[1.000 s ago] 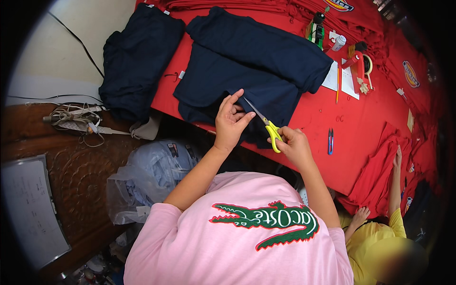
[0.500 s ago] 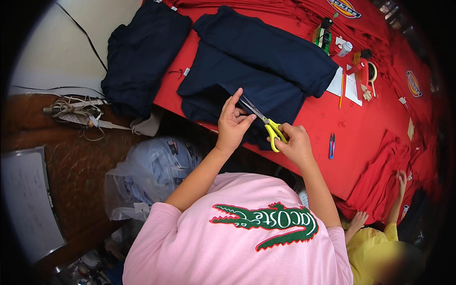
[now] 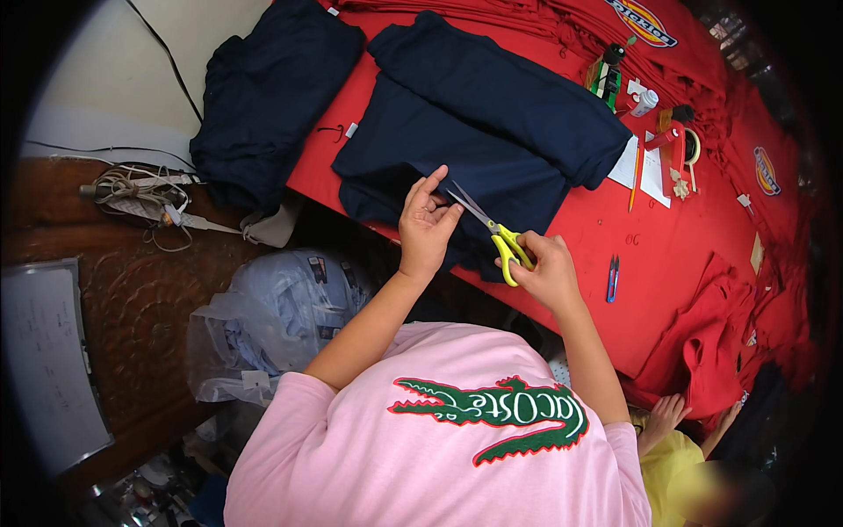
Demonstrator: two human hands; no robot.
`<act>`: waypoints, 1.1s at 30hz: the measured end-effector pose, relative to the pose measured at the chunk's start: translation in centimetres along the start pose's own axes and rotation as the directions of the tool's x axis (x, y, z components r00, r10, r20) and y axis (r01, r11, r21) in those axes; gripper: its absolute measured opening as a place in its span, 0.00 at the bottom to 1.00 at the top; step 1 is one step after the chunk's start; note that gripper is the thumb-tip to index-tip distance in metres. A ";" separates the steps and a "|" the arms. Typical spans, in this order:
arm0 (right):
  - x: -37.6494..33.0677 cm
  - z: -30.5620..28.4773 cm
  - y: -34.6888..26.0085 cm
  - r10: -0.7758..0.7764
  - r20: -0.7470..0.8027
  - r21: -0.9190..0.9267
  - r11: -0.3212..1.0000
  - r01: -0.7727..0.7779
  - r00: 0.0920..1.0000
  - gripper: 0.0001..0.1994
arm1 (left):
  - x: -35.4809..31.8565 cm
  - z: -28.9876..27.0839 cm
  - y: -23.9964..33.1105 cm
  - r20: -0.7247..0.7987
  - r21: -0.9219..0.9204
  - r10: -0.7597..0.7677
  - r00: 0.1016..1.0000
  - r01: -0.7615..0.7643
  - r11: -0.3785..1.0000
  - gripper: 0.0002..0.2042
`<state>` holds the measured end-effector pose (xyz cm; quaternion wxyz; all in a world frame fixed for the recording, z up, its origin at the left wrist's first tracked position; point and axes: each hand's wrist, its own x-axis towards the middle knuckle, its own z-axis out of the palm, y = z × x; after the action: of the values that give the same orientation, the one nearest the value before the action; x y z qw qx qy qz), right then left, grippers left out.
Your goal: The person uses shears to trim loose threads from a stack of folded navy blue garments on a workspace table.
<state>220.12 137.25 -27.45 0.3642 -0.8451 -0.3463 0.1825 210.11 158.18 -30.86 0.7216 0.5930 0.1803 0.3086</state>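
My right hand [image 3: 544, 270] grips a pair of scissors [image 3: 507, 251] by its yellow-green handles, with the blades slightly apart and pointing up and left. The blade tips are close to my left hand [image 3: 428, 228]. On that hand the index finger is stretched out, the thumb stands apart, and the other fingers are partly curled; nothing shows in it. Both hands are at the near edge of a dark navy folded garment [image 3: 457, 132], which lies on the red-covered table. Whether my left fingertips touch the cloth is hard to see.
Another navy garment [image 3: 263, 110] hangs over the table's left edge. Thread snips [image 3: 613, 278], a pencil [image 3: 635, 178], paper, small bottles [image 3: 645, 103] and a tape dispenser [image 3: 674, 145] lie right. A co-worker's hand [image 3: 665, 415] is on red cloth, lower right. A plastic bag [image 3: 281, 299] stands below left.
The scissor blades have parted a little, and their tips stand clearer of my left fingers. The co-worker's hands have moved lower along the red cloth. The view has shifted slightly.
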 end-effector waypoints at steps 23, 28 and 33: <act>2.7 0.8 -0.7 -0.007 0.116 0.028 1.000 0.004 0.993 0.12 | 0.6 -1.1 0.7 -0.044 -0.008 -0.004 0.999 0.004 1.000 0.35; 3.9 0.9 -1.4 -0.025 0.140 0.012 1.000 0.024 0.990 0.13 | 0.4 -1.6 0.7 -0.019 -0.036 -0.034 0.999 0.034 0.999 0.38; 4.2 2.0 0.5 0.033 0.187 0.049 0.998 -0.043 0.982 0.11 | 0.4 -1.7 0.8 -0.053 -0.016 -0.031 0.998 0.030 0.999 0.37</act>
<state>222.14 141.06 -29.42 0.3490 -0.8208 -0.3575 0.2769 209.21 159.81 -30.42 0.7254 0.5764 0.2063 0.3148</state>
